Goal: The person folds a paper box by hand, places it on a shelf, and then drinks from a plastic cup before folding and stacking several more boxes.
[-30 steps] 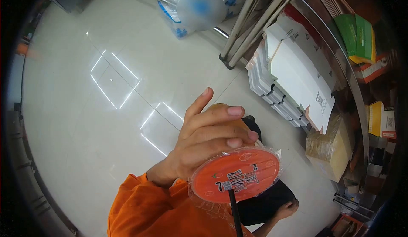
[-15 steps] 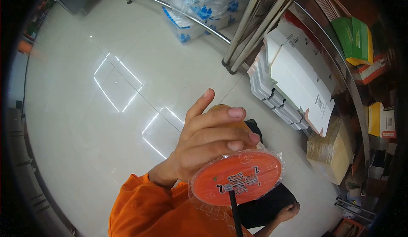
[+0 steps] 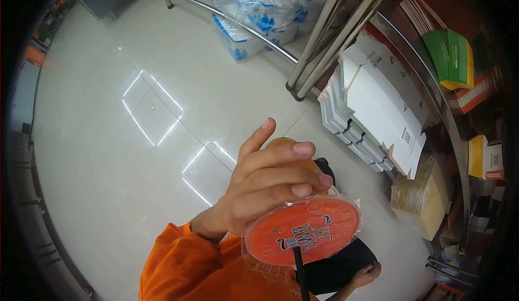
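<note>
My left hand [image 3: 265, 185] is wrapped around a sealed drink cup whose orange contents [image 3: 284, 141] show past the fingers. One finger sticks up away from the others. The cup's orange film lid [image 3: 319, 231] faces me, with printed lettering and a crinkled clear rim. A black straw [image 3: 300, 274] pierces the lid and points towards me. My right hand [image 3: 367, 273] is low at the right, beside the black trousers [image 3: 346, 266]; its fingers are small and partly hidden.
Flat white cartons [image 3: 384, 104] are stacked beside metal table legs [image 3: 324, 36]. A taped brown box [image 3: 421, 198] stands below them. Plastic-wrapped packs [image 3: 259, 20] lie under the rail. Green and yellow packaging [image 3: 448, 58] sits at the right. The tiled floor [image 3: 97, 128] spreads left.
The view has shifted slightly, so the surroundings sit a little lower and to the right. My left hand keeps its grip on the drink cup, and my right hand stays low.
</note>
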Demonstrator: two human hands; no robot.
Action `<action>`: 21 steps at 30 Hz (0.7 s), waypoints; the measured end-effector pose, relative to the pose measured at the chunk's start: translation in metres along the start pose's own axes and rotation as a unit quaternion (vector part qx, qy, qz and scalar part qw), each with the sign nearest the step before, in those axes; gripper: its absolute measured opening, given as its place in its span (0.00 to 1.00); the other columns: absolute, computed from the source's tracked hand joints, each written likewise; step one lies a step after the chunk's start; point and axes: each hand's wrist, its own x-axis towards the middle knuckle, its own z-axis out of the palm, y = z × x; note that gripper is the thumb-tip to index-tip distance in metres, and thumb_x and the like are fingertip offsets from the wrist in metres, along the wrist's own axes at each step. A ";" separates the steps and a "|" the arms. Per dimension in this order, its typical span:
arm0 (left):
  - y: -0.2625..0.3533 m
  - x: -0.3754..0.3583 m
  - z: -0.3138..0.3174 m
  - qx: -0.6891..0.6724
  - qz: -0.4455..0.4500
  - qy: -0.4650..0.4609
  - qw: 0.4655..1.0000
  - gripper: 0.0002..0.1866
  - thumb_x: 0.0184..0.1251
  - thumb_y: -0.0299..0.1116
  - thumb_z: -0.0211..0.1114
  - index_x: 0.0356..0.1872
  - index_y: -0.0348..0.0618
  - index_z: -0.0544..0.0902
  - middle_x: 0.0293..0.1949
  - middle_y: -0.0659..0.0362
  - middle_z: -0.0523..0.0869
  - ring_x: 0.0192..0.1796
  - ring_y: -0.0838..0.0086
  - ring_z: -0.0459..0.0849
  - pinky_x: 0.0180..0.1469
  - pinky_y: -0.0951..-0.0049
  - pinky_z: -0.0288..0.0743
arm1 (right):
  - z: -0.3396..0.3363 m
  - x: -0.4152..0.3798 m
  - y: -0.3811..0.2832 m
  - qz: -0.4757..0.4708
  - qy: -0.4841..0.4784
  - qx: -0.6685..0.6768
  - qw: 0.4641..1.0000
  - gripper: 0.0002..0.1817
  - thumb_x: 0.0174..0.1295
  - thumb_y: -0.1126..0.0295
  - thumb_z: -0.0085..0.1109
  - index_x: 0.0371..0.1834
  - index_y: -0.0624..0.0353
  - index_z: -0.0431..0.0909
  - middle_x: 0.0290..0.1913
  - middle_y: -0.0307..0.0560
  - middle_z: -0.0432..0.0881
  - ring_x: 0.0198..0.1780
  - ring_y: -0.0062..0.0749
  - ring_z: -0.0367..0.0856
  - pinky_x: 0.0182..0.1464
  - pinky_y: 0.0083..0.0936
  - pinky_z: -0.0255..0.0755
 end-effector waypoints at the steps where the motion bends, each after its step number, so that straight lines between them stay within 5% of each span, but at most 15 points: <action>1: 0.000 0.000 0.000 -0.002 0.002 -0.001 1.000 0.19 0.57 0.31 0.73 0.49 0.44 0.78 0.50 0.59 0.87 0.68 0.59 0.74 0.78 0.48 0.46 | 0.000 0.000 0.000 0.000 0.000 0.000 1.000 0.25 0.70 0.56 0.45 0.46 0.71 0.80 0.56 0.63 0.79 0.59 0.58 0.75 0.63 0.47 0.68; 21: 0.000 0.003 0.002 0.017 0.037 0.006 0.999 0.22 0.59 0.34 0.72 0.54 0.45 0.76 0.48 0.57 0.88 0.68 0.59 0.73 0.78 0.50 0.43 | -0.014 0.006 -0.025 -0.005 0.022 0.001 1.000 0.18 0.68 0.65 0.46 0.43 0.70 0.79 0.54 0.59 0.79 0.57 0.57 0.76 0.58 0.49 0.70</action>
